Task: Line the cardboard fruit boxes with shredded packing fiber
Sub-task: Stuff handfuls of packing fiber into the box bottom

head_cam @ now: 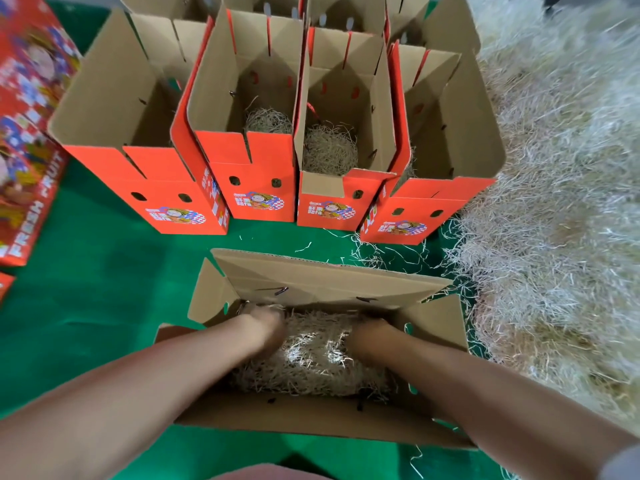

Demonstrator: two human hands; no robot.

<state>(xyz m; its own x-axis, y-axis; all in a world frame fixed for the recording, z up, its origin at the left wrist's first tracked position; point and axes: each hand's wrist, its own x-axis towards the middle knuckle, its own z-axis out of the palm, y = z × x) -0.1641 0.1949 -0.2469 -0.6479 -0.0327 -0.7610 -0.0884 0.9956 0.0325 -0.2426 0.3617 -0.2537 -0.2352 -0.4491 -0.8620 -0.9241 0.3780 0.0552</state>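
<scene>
An open cardboard box (311,278) lies on the green floor right in front of me, holding a bed of pale shredded fiber (311,362). Both my hands reach down into it. My left hand (266,323) is at the far left corner, down in the fiber. My right hand (372,329) is on the right side, sunk into the same fiber. The fingers of both hands are blurred and partly buried, so their shape is hidden.
Several upright orange fruit boxes (256,174) stand in rows behind; two middle ones (329,150) hold fiber, and the left one (114,109) shows none. A big heap of loose fiber (554,202) fills the right side. Printed closed boxes (27,133) lie at the left.
</scene>
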